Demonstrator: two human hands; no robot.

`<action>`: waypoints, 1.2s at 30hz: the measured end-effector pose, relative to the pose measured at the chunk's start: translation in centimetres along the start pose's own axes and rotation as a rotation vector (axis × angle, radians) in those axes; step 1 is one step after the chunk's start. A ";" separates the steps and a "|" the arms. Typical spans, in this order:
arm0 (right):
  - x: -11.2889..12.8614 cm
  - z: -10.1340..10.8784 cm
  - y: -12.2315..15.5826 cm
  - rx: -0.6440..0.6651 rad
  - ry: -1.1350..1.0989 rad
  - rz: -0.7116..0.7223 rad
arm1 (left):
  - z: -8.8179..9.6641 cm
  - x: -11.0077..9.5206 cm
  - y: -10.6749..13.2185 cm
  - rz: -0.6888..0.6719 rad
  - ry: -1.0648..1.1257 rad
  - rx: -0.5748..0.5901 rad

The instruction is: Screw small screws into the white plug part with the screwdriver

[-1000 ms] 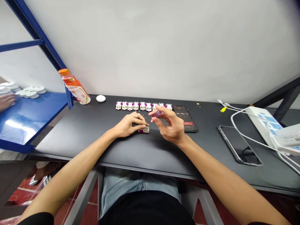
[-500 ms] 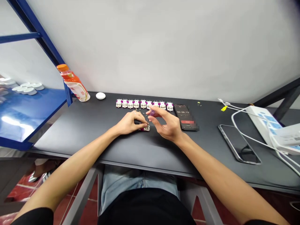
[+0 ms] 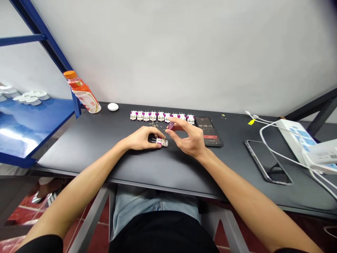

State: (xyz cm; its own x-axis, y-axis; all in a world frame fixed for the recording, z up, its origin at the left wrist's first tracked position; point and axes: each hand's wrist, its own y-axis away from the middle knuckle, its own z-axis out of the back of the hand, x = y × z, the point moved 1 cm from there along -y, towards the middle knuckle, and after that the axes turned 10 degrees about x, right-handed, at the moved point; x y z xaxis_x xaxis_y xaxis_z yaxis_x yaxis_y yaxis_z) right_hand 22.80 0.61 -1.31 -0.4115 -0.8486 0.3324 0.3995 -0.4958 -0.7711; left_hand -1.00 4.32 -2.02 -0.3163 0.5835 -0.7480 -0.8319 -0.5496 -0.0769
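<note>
Between the thumb and fingers of my left hand [image 3: 144, 138], a small white and purple part with metal prongs [image 3: 162, 142] lies on the black table. That hand is closed on the part's sides. A screwdriver with a purple handle [image 3: 171, 125] is pinched in my right hand [image 3: 191, 139]. Its thin shaft slants down to the left, and the tip is at the part; whether it sits in a screw I cannot tell. Several tiny brass-coloured screws [image 3: 153, 124] lie scattered just beyond my left hand.
Several similar white and purple parts [image 3: 146, 116] stand in a row behind. A phone with a running timer [image 3: 206, 130] lies right of my right hand, another phone [image 3: 268, 162] farther right by a power strip [image 3: 296, 133]. An orange bottle [image 3: 83, 93] and white oval object [image 3: 113, 107] stand left.
The fingers of my left hand have moved from over the part to its sides, uncovering it and the screws. The screwdriver's tip now shows at the part.
</note>
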 end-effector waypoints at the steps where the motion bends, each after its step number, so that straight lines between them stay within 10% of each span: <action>1: 0.0 0.0 0.0 0.001 0.004 0.006 | 0.0 0.0 0.0 0.003 0.002 0.000; 36: -0.3 -0.6 0.5 0.095 -0.118 -0.048 | -0.2 0.3 0.0 -0.013 0.012 -0.029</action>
State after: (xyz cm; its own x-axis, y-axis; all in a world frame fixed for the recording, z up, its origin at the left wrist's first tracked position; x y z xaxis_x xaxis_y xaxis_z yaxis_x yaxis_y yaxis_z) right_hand 22.60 0.70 -2.17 -0.3349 -0.8364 0.4339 0.4595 -0.5470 -0.6998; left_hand -1.05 4.40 -2.41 -0.2999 0.5833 -0.7549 -0.8222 -0.5593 -0.1054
